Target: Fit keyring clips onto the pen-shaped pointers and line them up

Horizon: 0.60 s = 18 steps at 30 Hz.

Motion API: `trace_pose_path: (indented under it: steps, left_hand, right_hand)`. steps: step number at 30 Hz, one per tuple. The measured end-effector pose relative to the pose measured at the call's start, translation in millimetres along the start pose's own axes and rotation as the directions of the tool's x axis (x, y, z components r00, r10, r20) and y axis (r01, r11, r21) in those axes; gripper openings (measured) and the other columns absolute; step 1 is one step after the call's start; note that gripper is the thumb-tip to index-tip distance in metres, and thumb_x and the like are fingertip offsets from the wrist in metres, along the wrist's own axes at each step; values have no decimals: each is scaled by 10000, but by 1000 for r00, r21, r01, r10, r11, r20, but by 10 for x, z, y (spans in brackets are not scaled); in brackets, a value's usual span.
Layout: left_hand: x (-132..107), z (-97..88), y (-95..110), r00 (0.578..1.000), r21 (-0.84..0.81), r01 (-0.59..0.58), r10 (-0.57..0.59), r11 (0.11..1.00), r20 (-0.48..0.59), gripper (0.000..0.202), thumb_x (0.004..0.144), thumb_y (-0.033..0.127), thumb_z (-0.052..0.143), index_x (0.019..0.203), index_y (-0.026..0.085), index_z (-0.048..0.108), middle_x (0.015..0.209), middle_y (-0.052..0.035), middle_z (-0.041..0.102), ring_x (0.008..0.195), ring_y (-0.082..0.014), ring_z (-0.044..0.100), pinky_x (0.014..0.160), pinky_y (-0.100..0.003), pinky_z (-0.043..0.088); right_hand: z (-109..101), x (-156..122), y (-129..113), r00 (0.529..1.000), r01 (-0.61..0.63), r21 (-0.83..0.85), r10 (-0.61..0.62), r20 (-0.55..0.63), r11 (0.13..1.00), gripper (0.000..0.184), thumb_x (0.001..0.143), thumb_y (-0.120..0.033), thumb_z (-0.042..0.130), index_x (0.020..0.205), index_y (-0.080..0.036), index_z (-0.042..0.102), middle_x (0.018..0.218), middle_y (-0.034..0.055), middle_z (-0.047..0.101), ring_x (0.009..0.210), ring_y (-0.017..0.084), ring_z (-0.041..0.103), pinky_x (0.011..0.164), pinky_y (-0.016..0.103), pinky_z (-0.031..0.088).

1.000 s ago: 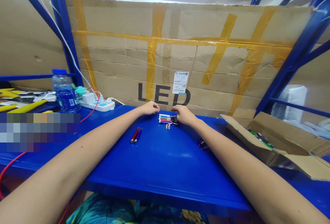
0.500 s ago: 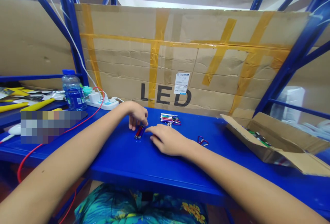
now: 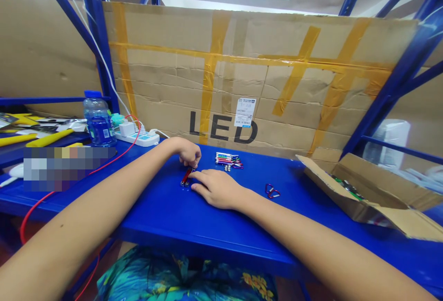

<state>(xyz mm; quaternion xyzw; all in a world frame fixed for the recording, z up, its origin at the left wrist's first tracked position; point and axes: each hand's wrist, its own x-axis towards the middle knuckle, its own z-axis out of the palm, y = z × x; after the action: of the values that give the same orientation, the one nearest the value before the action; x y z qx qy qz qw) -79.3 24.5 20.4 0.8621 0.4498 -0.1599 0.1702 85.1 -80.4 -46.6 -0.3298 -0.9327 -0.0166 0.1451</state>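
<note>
A slim red metal tube [image 3: 186, 176] with a shiny near end lies on the blue table beside a darker one, partly covered by fingers. At the far end of these tubes, my left hand [image 3: 189, 153] is closed with its fingers curled down; what is in its fingertips is hidden. My right hand [image 3: 218, 189] rests palm down, index finger stretched onto the tubes from the right and thumb apart. Beyond it lies a row of slim coloured metal tubes [image 3: 226, 158] with clips on their right ends. Small round silver pieces [image 3: 227, 168] sit just in front of that row.
Two small carabiners [image 3: 272, 191] lie right of my right hand. An open cardboard box [image 3: 377, 201] with green parts stands at the right. On the left are a blue-capped bottle [image 3: 98, 121], a white power strip [image 3: 143, 139] and a red cable [image 3: 38, 206]. A cardboard wall [image 3: 166, 88] closes the back.
My left hand has curled its fingers closer together and shifted slightly right at the tubes' far end. My right hand has moved a little left, its index finger now over the tubes.
</note>
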Motion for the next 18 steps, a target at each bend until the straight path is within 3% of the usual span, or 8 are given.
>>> trace_pose_path:
  steps: [4, 7, 10, 14, 18]
  left_hand:
    - [62, 27, -45, 1000, 43, 5, -4, 999, -14, 218, 754, 322, 594, 877, 153, 658, 754, -45, 678, 643, -137, 554, 622, -231, 447]
    - [108, 53, -61, 999, 65, -4, 6, 998, -32, 186, 744, 281, 599, 863, 150, 660, 749, -38, 677, 650, -135, 558, 620, -224, 432]
    - [131, 67, -48, 998, 60, -7, 11, 998, -69, 205, 765, 307, 585, 859, 140, 660, 766, -48, 680, 665, -145, 568, 628, -237, 431]
    - [106, 51, -8, 994, 35, 8, -4, 999, -109, 253, 799, 372, 566, 847, 140, 653, 757, -50, 678, 657, -142, 568, 625, -236, 421]
    - [55, 19, 14, 994, 29, -4, 7, 1000, -113, 229, 778, 348, 573, 848, 145, 653, 786, -54, 693, 682, -150, 581, 621, -234, 418]
  right_hand:
    - [-21, 4, -34, 997, -75, -46, 76, 14, 996, 341, 989, -427, 362, 1137, -181, 547, 1022, 104, 690, 918, 237, 645, 759, 329, 444]
    - [-31, 7, -55, 990, -141, -75, 142, -1, 987, 350, 989, -431, 350, 1158, -173, 517, 996, 108, 694, 867, 239, 650, 709, 320, 432]
    - [-33, 5, -66, 992, -125, -109, 125, -8, 986, 345, 1002, -421, 312, 1170, -209, 526, 1000, 83, 694, 878, 221, 648, 719, 307, 422]
    - [-35, -3, -74, 993, -108, -170, 113, 18, 980, 417, 1006, -446, 262, 1036, -208, 603, 938, 77, 693, 870, 217, 644, 729, 304, 417]
    - [-76, -47, -65, 986, -154, -214, 166, 37, 965, 319, 969, -410, 372, 1046, -199, 600, 921, 86, 693, 812, 224, 642, 661, 297, 401]
